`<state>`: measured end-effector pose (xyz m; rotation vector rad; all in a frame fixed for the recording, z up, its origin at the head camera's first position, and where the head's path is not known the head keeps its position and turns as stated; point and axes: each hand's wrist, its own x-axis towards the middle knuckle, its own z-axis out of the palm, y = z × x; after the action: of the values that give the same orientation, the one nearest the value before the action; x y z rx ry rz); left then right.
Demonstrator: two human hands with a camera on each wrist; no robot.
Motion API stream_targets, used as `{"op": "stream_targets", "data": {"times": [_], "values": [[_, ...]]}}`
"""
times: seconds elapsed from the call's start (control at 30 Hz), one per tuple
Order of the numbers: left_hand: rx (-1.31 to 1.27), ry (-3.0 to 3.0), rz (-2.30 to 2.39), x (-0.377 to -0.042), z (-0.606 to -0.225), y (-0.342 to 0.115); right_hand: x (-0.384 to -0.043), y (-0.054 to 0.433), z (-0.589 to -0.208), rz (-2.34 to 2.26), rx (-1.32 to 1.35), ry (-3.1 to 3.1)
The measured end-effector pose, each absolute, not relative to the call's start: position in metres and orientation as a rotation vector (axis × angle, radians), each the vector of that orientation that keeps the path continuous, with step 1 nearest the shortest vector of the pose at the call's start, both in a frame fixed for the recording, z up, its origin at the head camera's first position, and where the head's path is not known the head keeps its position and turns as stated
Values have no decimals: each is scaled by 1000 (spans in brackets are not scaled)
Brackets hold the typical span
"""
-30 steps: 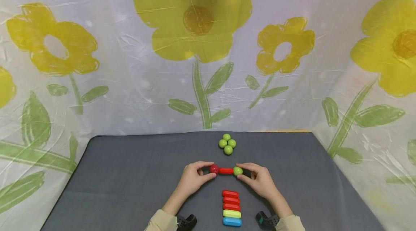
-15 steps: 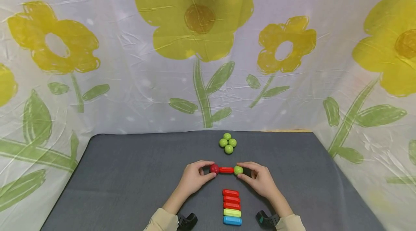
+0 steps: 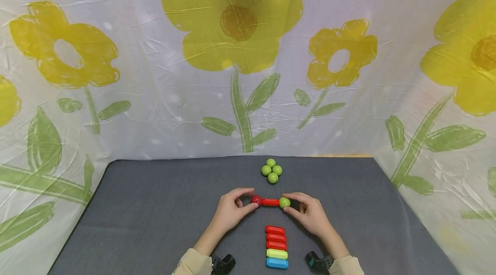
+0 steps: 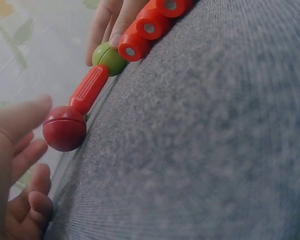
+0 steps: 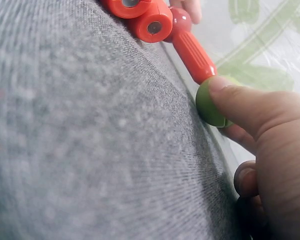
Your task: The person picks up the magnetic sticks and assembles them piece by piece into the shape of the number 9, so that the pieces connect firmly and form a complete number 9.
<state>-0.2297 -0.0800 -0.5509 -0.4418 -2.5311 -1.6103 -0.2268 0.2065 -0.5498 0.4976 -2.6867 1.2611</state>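
Observation:
A red ball (image 3: 256,200), a red magnetic rod (image 3: 270,202) and a green ball (image 3: 284,202) form a straight line on the dark cloth, joined end to end. My left hand (image 3: 231,210) is beside the red ball, index finger lifted off it and thumb close by. In the left wrist view a small gap shows between those fingers and the red ball (image 4: 65,128). With thumb and index finger my right hand (image 3: 310,214) pinches the green ball at the other end. The right wrist view has its thumb across the green ball (image 5: 208,104).
Toward the front lies a column of loose rods: red ones (image 3: 276,237), a yellow one (image 3: 277,254) and a blue one (image 3: 277,263). Several green balls (image 3: 272,171) sit clustered at the back. A flower-printed curtain (image 3: 174,94) hangs behind the table.
My left fingers have parted from the red ball, the index finger rising away from it. The right hand keeps its pinch on the green ball, and the joined piece has barely shifted.

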Motion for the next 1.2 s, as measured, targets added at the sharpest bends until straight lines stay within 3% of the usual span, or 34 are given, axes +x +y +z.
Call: {"op": "stream_targets", "data": {"times": [0.2, 0.43, 1.2], "values": [[-413, -2467, -1725, -220, -543, -79, -226, 207, -552, 1288, 485, -2692], [-553, -2520, -1892, -199, -534, -68, -225, 208, -553, 1288, 481, -2680], [-653, -2725, -1696, -185, -550, -56, -229, 207, -553, 1274, 427, -2688]]}}
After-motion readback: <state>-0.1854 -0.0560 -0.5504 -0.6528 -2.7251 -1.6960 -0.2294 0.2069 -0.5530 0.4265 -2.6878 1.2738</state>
